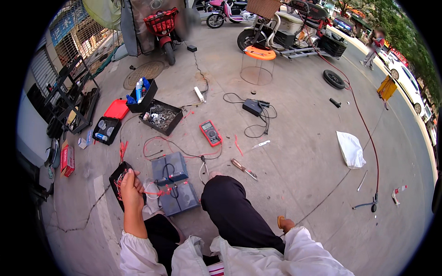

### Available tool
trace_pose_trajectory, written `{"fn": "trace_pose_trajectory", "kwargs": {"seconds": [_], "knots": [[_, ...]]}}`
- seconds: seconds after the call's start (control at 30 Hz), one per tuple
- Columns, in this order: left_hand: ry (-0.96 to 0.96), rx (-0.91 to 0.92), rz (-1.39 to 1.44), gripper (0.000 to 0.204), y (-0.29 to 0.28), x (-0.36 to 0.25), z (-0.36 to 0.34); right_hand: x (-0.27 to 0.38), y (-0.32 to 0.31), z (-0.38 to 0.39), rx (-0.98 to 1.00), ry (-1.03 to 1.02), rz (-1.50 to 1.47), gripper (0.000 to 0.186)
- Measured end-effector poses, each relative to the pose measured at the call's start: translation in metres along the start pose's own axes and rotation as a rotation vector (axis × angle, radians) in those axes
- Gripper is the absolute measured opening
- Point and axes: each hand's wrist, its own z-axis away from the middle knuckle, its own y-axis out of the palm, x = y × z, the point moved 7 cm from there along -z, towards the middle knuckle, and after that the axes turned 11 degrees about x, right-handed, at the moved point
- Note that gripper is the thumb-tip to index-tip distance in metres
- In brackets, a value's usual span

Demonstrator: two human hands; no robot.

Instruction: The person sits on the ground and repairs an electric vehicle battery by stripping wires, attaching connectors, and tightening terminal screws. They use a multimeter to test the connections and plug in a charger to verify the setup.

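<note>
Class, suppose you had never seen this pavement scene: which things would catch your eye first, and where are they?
The grey batteries with red wires lie just ahead of the knees, with the left hand gripping wires beside them. A red meter sits farther out on the pavement. The right hand holds something small and orange.

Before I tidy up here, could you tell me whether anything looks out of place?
A loose tyre lies alone on the pavement, and a cracked line runs through the concrete beside the left hand, which grips red wires by the grey batteries.

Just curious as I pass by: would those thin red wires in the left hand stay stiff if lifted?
Probably floppy: the thin red wires curl loosely where the left hand grips them. Likely light too, being so slender.
</note>
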Motion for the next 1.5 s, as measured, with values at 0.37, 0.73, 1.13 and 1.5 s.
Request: {"fn": "trace_pose_trajectory", "kwargs": {"seconds": [0.37,0.73,1.13,1.5], "knots": [[0.023,0.084,0.108,0.015,-0.005,0.004,0.040,0.057,-0.030,0.045,-0.215,-0.190,0.100,0.051],[0.112,0.570,-0.678,0.015,0.145,-0.055,0.117,0.353,-0.096,0.533,-0.284,-1.971,0.090,0.057],[0.101,0.646,-0.763,0.022,0.145,-0.061,0.165,0.333,-0.029,0.568,-0.210,-2.029,0.418,0.014],[0.667,0.801,-1.264,0.012,0.174,-0.089,0.200,0.332,0.003,0.499,0.937,-1.197,0.005,0.026]]}}
